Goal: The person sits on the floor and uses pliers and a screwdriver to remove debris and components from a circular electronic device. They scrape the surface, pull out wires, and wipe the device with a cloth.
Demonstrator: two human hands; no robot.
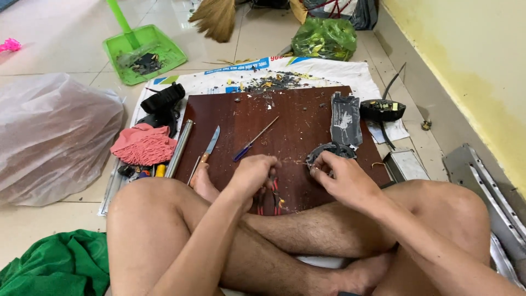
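I sit cross-legged on the floor with a dark brown board (285, 126) in front of my knees. My left hand (253, 174) is curled knuckles-up over the board's near edge, fingers clenched around a bundle of red and black wires (275, 198) that hangs down toward my shins. My right hand (341, 176) reaches in from the right, wrist bent, fingertips pinching the rim of a round grey part (329, 150) that lies near the board's near right side. A flat black piece (345, 119) lies just beyond that part, toward the right edge. Toward the board's left edge lie a knife (210, 143) and a blue-handled screwdriver (253, 140), apart from my hands. Debris is scattered along the far edge.
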